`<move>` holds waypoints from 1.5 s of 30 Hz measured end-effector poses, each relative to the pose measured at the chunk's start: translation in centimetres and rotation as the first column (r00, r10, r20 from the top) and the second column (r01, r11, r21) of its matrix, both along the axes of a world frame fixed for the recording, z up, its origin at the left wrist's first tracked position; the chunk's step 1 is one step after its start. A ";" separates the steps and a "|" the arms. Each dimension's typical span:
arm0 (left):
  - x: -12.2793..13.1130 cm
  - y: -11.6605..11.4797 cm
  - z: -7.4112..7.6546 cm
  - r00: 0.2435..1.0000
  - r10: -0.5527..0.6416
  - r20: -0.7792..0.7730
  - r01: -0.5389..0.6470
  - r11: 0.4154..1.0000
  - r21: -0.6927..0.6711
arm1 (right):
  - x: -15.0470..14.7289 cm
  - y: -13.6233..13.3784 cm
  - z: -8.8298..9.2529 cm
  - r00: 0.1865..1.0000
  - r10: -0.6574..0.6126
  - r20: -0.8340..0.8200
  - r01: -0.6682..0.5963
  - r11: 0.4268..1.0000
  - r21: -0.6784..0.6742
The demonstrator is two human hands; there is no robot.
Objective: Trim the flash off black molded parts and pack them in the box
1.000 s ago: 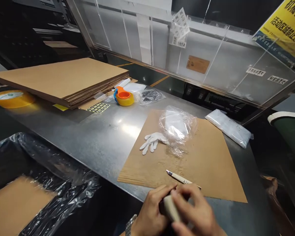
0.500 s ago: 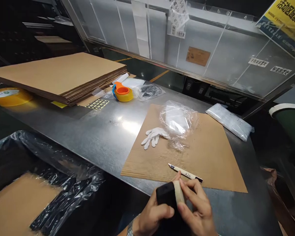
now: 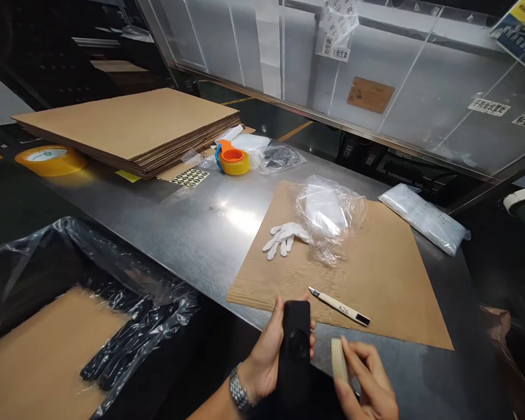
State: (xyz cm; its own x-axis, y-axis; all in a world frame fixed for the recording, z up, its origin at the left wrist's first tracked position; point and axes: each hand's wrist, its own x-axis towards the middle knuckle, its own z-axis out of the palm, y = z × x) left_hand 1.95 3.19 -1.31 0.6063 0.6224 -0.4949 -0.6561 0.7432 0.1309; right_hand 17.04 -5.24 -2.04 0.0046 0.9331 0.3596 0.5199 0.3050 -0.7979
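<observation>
My left hand (image 3: 262,361) is wrapped round a long black flat part (image 3: 294,350), held upright at the table's near edge. Just to its right, my right hand (image 3: 367,382) pinches a small beige block (image 3: 338,360), apart from the black part. A craft knife (image 3: 340,307) marked A26 lies on the brown cardboard sheet (image 3: 385,280) just beyond my hands. Farther back on that sheet lie a white glove (image 3: 284,238) and a crumpled clear plastic bag (image 3: 330,216).
A stack of cardboard sheets (image 3: 131,125) sits at the back left, with an orange tape dispenser (image 3: 231,160), a sticker sheet (image 3: 189,177) and a yellow tape roll (image 3: 50,159) near it. A sealed clear bag (image 3: 424,217) lies right. A plastic-lined box (image 3: 70,303) stands lower left.
My right hand has drawn the beige block off the black part and moved it to the right. The left hand has turned the black part upright. The view has shifted left.
</observation>
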 end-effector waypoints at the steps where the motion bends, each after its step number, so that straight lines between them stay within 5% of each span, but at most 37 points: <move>1: 0.4 -0.4 0.2 1.000 -0.031 0.002 0.031 0.999 -0.034 | -0.2 0.9 0.6 0.998 0.045 0.039 -0.047 0.997 0.055; 4: 1.0 -1.6 0.7 0.996 -0.084 0.002 0.083 0.987 -0.136 | -0.8 3.3 1.7 0.969 0.167 0.182 -0.193 0.972 0.137; 10: 0.3 -2.6 1.2 0.968 -0.222 0.116 0.238 0.959 -0.153 | -0.9 3.9 1.6 0.969 0.146 0.199 -0.168 0.981 0.100; 13: 0.4 -2.5 1.2 0.975 -0.207 0.084 0.218 0.965 -0.149 | -0.7 3.6 1.4 0.965 0.186 0.183 -0.205 0.975 0.090; 17: 0.7 -2.2 1.1 0.974 -0.182 -0.132 0.167 0.979 -0.121 | -0.7 3.8 1.9 0.981 0.093 0.168 -0.102 0.994 0.045; 23: 0.8 -1.8 0.9 0.932 0.071 -0.355 -0.018 0.988 0.152 | -1.8 3.9 3.3 0.911 0.133 0.390 -0.170 0.984 0.061; 31: 0.3 -1.3 -0.6 0.916 0.046 -0.398 -0.069 0.997 -0.044 | -3.9 1.0 3.6 0.808 0.223 0.545 -0.330 0.938 0.106; 35: 0.1 -0.8 -0.7 0.973 0.077 -0.218 -0.107 0.986 -0.131 | -4.2 -1.2 2.1 0.875 0.193 0.445 -0.220 0.975 0.009; 40: -0.1 -1.0 -0.6 0.985 -0.004 0.173 0.039 0.979 -0.201 | -3.0 -1.5 0.4 0.946 0.173 0.275 -0.190 0.981 0.036; 45: 0.1 -0.5 -0.4 0.981 0.161 0.104 -0.131 0.959 -0.251 | -3.9 -2.9 -1.2 0.980 0.023 0.199 -0.031 0.999 0.040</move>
